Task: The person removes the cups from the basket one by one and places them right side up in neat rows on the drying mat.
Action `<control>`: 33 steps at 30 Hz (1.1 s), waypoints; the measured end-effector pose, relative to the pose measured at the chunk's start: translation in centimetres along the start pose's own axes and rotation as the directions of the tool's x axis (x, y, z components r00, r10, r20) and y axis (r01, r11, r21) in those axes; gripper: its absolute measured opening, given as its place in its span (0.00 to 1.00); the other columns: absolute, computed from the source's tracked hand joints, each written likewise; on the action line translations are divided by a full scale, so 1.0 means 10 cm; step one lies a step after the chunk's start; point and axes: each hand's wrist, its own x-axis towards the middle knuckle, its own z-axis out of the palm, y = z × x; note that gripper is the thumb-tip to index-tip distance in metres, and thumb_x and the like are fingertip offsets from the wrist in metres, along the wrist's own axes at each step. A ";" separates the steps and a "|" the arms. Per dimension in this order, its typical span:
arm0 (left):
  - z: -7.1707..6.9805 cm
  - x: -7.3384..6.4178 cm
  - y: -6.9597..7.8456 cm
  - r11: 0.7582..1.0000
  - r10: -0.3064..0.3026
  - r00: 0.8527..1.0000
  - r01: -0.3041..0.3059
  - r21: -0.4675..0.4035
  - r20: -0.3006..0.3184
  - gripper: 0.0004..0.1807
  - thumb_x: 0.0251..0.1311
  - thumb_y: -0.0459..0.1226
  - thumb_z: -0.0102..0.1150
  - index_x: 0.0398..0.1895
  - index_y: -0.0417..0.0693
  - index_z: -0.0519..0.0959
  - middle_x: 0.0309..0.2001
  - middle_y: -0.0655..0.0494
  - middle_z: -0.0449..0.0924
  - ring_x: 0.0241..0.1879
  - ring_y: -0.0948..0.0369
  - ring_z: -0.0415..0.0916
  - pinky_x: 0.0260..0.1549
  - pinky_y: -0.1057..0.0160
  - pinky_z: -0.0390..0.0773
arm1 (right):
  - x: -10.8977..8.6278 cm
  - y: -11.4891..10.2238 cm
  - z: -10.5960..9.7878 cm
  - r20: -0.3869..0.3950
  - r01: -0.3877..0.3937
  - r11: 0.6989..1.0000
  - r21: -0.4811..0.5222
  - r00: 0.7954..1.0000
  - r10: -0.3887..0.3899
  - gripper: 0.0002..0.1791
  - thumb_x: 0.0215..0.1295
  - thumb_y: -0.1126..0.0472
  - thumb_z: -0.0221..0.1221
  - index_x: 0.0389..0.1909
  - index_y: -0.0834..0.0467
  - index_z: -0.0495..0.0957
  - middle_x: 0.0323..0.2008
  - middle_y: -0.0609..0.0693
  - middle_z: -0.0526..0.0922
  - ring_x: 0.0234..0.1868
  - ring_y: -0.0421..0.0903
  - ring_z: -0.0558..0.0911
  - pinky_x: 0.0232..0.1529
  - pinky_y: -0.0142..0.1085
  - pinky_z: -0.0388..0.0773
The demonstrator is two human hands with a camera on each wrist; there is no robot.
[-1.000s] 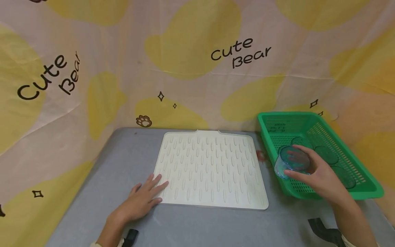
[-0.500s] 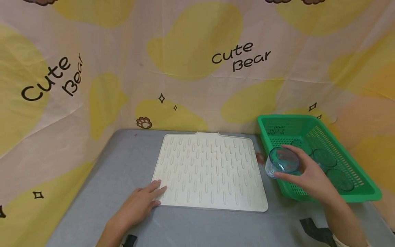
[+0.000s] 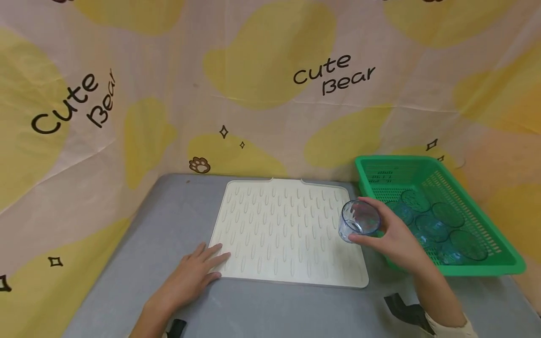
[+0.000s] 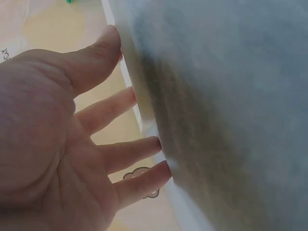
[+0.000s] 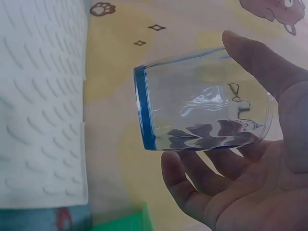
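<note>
My right hand (image 3: 395,237) grips a clear bluish drinking glass (image 3: 360,218) between thumb and fingers. In the head view the glass overlaps the right edge of a white ridged draining mat (image 3: 287,234). The right wrist view shows the thumb on one side of the glass (image 5: 202,103) and the fingers on the other, with its thick blue base toward the mat (image 5: 43,110). My left hand (image 3: 192,277) rests with spread fingers at the mat's near left corner. Seen from the left wrist, its fingertips (image 4: 153,144) lie right at the mat's edge.
A green plastic basket (image 3: 507,258) stands at the right with several more glasses (image 3: 448,215) inside. The mat lies on a grey table (image 3: 270,310). A patterned cloth (image 3: 262,70) hangs behind and along the sides.
My right hand has carried the glass leftward out over the basket's rim to the mat's right edge. The left hand has stayed at the mat's corner.
</note>
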 end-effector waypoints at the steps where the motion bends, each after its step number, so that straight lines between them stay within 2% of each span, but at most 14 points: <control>1: 0.01 0.00 -0.01 1.000 0.000 1.000 0.000 -0.001 0.000 0.27 0.63 0.42 0.64 0.67 0.60 0.75 0.71 0.49 0.69 0.71 0.33 0.60 0.57 0.34 0.67 | 0.01 -0.01 0.03 0.004 -0.004 1.000 0.010 1.000 0.004 0.48 0.55 0.50 0.74 0.74 0.48 0.59 0.64 0.57 0.70 0.58 0.57 0.76 0.43 0.31 0.79; 7: 0.03 0.00 -0.03 1.000 -0.002 1.000 0.002 -0.004 -0.001 0.28 0.63 0.42 0.64 0.67 0.62 0.74 0.72 0.50 0.69 0.71 0.33 0.60 0.58 0.35 0.65 | 0.16 -0.02 0.27 0.031 0.028 0.996 0.081 0.999 -0.030 0.47 0.54 0.52 0.74 0.72 0.47 0.61 0.65 0.57 0.74 0.59 0.56 0.77 0.49 0.31 0.76; 11: 0.03 -0.03 -0.03 1.000 -0.003 1.000 0.003 0.005 -0.017 0.27 0.63 0.42 0.64 0.67 0.62 0.74 0.71 0.50 0.69 0.71 0.33 0.60 0.57 0.36 0.65 | 0.28 -0.04 0.46 0.048 0.056 0.992 0.109 0.997 -0.062 0.45 0.53 0.52 0.75 0.71 0.45 0.63 0.65 0.53 0.77 0.60 0.54 0.78 0.54 0.39 0.75; 15: 0.04 -0.04 -0.03 1.000 0.004 0.999 -0.004 0.008 -0.033 0.27 0.63 0.42 0.64 0.67 0.61 0.75 0.71 0.50 0.70 0.71 0.33 0.61 0.57 0.35 0.66 | 0.38 -0.06 0.64 0.070 0.046 0.989 0.143 0.996 -0.056 0.46 0.51 0.51 0.76 0.70 0.44 0.64 0.64 0.51 0.78 0.61 0.54 0.78 0.57 0.48 0.74; 19: 0.04 -0.05 -0.02 1.000 0.006 0.999 -0.006 0.012 -0.040 0.27 0.63 0.42 0.64 0.67 0.61 0.75 0.71 0.50 0.70 0.71 0.34 0.60 0.57 0.35 0.66 | 0.46 -0.08 0.80 0.107 0.028 0.987 0.160 0.993 -0.046 0.47 0.49 0.50 0.77 0.70 0.45 0.64 0.64 0.50 0.77 0.58 0.54 0.79 0.54 0.46 0.75; 25: 0.03 -0.04 0.01 1.000 0.001 0.999 0.000 0.005 -0.041 0.27 0.64 0.42 0.64 0.67 0.62 0.74 0.71 0.50 0.69 0.72 0.35 0.59 0.57 0.34 0.65 | 0.58 -0.15 0.94 0.130 0.047 0.988 0.145 0.989 -0.066 0.46 0.50 0.51 0.76 0.70 0.46 0.65 0.62 0.52 0.78 0.54 0.53 0.80 0.52 0.44 0.75; 33: 0.06 -0.05 0.03 0.998 -0.040 0.999 0.040 -0.042 -0.010 0.26 0.65 0.42 0.62 0.67 0.61 0.74 0.72 0.50 0.67 0.74 0.34 0.55 0.60 0.32 0.62 | 0.80 -0.21 1.21 0.176 -0.017 0.995 0.102 0.984 -0.001 0.46 0.49 0.49 0.76 0.69 0.42 0.64 0.61 0.51 0.77 0.57 0.53 0.79 0.54 0.47 0.76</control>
